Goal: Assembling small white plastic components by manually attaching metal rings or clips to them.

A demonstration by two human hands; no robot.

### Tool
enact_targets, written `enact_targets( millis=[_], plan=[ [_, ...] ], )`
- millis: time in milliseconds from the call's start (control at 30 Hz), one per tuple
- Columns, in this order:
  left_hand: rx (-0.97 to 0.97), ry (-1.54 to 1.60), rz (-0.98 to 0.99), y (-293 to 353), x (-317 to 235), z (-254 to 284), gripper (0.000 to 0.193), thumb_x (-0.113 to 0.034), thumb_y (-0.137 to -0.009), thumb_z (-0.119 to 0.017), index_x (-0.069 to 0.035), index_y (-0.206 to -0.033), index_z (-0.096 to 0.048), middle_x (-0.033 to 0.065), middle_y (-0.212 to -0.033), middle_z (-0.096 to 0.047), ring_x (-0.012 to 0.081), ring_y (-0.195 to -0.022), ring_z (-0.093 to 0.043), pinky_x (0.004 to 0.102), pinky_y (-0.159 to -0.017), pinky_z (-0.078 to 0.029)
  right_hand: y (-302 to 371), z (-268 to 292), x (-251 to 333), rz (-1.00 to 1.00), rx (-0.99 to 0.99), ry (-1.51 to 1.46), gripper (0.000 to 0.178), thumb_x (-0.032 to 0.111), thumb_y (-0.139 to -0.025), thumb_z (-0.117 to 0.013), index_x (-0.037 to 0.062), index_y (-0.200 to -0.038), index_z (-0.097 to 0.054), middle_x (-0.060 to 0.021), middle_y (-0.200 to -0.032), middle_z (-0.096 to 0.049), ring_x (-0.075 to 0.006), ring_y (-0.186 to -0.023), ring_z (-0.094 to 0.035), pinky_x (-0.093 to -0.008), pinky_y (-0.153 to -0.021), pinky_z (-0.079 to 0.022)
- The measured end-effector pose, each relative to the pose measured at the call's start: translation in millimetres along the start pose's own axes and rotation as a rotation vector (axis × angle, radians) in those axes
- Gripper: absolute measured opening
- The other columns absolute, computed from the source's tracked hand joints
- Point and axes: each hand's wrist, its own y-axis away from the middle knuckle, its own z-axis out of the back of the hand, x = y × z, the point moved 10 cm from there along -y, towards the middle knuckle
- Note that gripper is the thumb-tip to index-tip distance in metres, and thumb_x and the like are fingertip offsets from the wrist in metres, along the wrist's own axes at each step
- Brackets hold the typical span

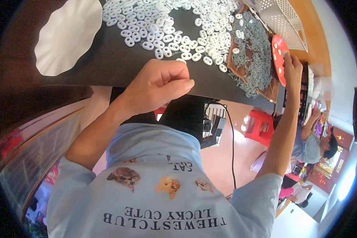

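Observation:
My left hand [160, 84] is curled closed over the table's near edge, thumb pointing right. Past its knuckles peeks a small white piece [181, 60]; whether the fingers grip it is hidden. Beyond this hand spreads a heap of white oval two-hole plastic pieces [146, 27], like cord-lock parts. My right hand [293, 71] reaches far right, fingers bent together at the edge of a red plate [279, 73] dotted with white pieces. What those fingers hold, if anything, is too small to make out. Between the hands lies a pile of small grey spring-like pieces [252, 51].
A white wavy-rimmed dish [67, 37] lies at the table's left. A perforated white basket [283, 20] stands at the far right. On the floor are a red stool [260, 127] and a black cable [232, 150]. Other people [309, 144] sit off to the right.

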Motion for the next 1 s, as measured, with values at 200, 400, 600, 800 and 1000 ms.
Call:
enact_targets(
  millis=[200,400,600,800,1000],
  plan=[
    [-0.031,-0.021,-0.046,1.8,-2.9,2.2,0.022,-0.011,-0.089,-0.06,-0.002,-0.069,-0.051,-0.0041,-0.06,-0.047,0.002,-0.055,-0.04,0.0219,-0.047,-0.031,-4.0,-32.2,-24.5,-0.194,0.212,-0.072,0.034,0.034,-0.093,-0.055,0.0048,-0.076,-0.06,0.0057,-0.058,-0.044,-0.0024,-0.049,-0.036,-0.021,-0.043,-0.026],
    [-0.009,-0.042,-0.044,0.8,-0.8,1.6,0.021,-0.012,-0.087,-0.061,-0.001,-0.071,-0.053,-0.005,-0.058,-0.046,0.0022,-0.056,-0.039,0.0233,-0.048,-0.032,24.1,-69.6,111.7,0.101,0.297,-0.213,0.019,0.019,-0.094,-0.056,0.0013,-0.094,-0.061,0.0034,-0.068,-0.047,-0.0053,-0.062,-0.045,-0.0227,-0.053,-0.036],
    [-0.011,-0.155,-0.047,2.7,-5.3,0.9,0.021,-0.008,-0.09,-0.056,-0.002,-0.07,-0.051,-0.0024,-0.058,-0.051,0.0027,-0.055,-0.045,0.022,-0.049,-0.037,26.7,-133.2,230.1,0.633,0.324,-0.044,0.02,0.015,-0.092,-0.055,0.0039,-0.107,-0.062,-0.0085,-0.081,-0.055,-0.0202,-0.077,-0.059,-0.0317,-0.07,-0.046],
    [-0.036,-0.101,0.033,4.8,-6.7,3.5,0.022,-0.01,-0.09,-0.057,-0.003,-0.07,-0.051,-0.0037,-0.053,-0.048,0.0028,-0.043,-0.047,0.0223,-0.039,-0.034,41.7,-165.9,264.8,0.776,0.268,0.26,0.018,0.014,-0.089,-0.056,0.0101,-0.104,-0.065,-0.0126,-0.09,-0.057,-0.0334,-0.077,-0.061,-0.0403,-0.066,-0.05],
    [-0.034,-0.188,-0.097,3.1,-15.5,5.9,0.022,-0.01,-0.089,-0.059,-0.003,-0.069,-0.051,-0.0021,-0.053,-0.047,0.0031,-0.041,-0.046,0.0227,-0.038,-0.032,48.8,-150.3,259.0,0.766,0.271,0.206,0.017,0.012,-0.089,-0.056,0.0103,-0.104,-0.064,-0.0111,-0.087,-0.057,-0.0331,-0.074,-0.061,-0.0403,-0.064,-0.048]
  ],
)
